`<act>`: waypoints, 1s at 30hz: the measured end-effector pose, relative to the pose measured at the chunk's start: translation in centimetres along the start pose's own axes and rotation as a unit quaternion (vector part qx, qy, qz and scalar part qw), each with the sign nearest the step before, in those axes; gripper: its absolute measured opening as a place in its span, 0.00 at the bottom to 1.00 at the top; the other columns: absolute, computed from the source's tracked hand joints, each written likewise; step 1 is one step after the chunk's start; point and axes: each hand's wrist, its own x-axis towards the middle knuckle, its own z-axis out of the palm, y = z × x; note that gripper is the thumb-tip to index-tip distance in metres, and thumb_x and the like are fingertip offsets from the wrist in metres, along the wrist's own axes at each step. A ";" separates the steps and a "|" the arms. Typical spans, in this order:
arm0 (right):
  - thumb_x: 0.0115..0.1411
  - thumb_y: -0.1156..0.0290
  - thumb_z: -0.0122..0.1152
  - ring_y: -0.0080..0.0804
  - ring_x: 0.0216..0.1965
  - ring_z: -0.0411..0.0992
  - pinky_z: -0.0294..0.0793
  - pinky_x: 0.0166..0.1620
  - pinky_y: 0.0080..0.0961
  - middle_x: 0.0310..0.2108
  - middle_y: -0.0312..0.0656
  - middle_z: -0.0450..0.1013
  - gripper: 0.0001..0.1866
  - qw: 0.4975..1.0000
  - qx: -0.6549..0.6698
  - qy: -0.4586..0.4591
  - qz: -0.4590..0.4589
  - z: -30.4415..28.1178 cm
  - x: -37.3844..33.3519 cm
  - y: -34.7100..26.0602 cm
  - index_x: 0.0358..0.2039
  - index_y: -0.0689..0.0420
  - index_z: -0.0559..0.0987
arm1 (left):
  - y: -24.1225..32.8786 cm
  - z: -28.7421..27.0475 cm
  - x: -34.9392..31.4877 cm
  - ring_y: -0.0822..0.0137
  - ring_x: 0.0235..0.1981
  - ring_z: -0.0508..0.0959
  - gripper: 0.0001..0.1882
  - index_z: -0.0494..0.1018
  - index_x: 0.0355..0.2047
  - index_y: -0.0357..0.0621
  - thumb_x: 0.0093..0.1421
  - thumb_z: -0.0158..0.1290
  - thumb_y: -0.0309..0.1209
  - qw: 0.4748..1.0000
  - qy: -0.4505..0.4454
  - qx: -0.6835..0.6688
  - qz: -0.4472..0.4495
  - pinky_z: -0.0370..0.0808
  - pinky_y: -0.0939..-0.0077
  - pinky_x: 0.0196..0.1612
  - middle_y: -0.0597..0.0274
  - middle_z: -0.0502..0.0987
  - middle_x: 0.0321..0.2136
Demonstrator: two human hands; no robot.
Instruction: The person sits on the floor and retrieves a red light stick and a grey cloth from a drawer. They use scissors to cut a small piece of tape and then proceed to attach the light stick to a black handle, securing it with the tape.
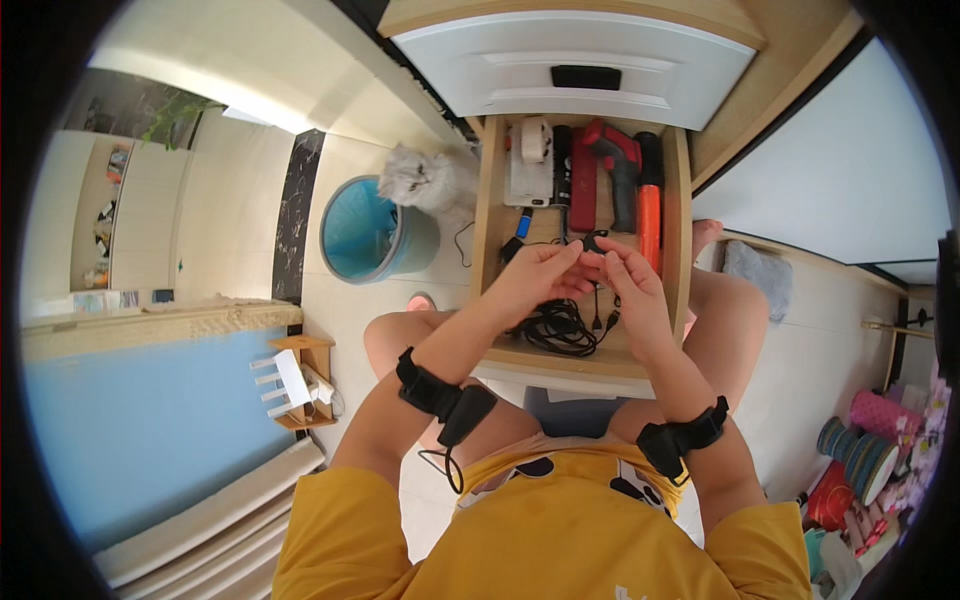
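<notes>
Over an open wooden drawer (pixel 483 215), my left hand (pixel 540 275) and my right hand (pixel 632 288) come together, fingers pinched. Between the fingertips they hold a thin black cable (pixel 594 240), part of it bent in a small loop above the fingers. A larger coil of black cable (pixel 556 328) lies below my hands at the drawer's near end, with loose plug ends beside it. Just beyond my left hand is a small blue-and-black item (pixel 519 232). An orange-and-black rod-shaped tool (pixel 650 205) lies beyond my right hand.
The drawer's far part holds a white tape roll (pixel 536 140), a black cylinder (pixel 561 165), a red case (pixel 583 190) and a red-and-grey pistol-shaped tool (pixel 617 170). A closed white drawer (pixel 490 75) is above. A blue bin (pixel 415 245) and a cat (pixel 418 180) are at left.
</notes>
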 end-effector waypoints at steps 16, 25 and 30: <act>0.61 0.68 0.41 0.15 0.31 0.65 0.66 0.33 0.10 0.40 0.40 0.70 0.14 0.991 -0.056 -0.122 0.015 8.8 -2.5 2.8 0.45 0.61 0.67 | -4.7 -5.4 -7.9 0.78 0.26 0.69 0.10 0.70 0.35 0.38 0.56 0.49 0.30 0.994 -0.016 -0.107 0.033 0.68 0.87 0.31 0.66 0.71 0.27; 0.61 0.70 0.42 0.21 0.40 0.66 0.65 0.44 0.16 0.40 0.39 0.70 0.14 0.975 -0.135 -0.177 0.016 9.0 -3.3 3.5 0.45 0.62 0.66 | -5.5 -7.9 -9.8 0.79 0.27 0.70 0.12 0.69 0.38 0.39 0.55 0.49 0.31 0.997 -0.020 -0.075 0.008 0.69 0.87 0.32 0.65 0.72 0.29; 0.61 0.70 0.41 0.22 0.41 0.66 0.65 0.45 0.16 0.42 0.40 0.69 0.15 0.975 -0.142 -0.170 0.010 8.3 -3.6 3.6 0.46 0.63 0.66 | -4.3 -7.3 -10.6 0.79 0.27 0.71 0.12 0.69 0.40 0.39 0.56 0.48 0.29 0.998 -0.002 -0.060 -0.002 0.70 0.87 0.33 0.64 0.73 0.30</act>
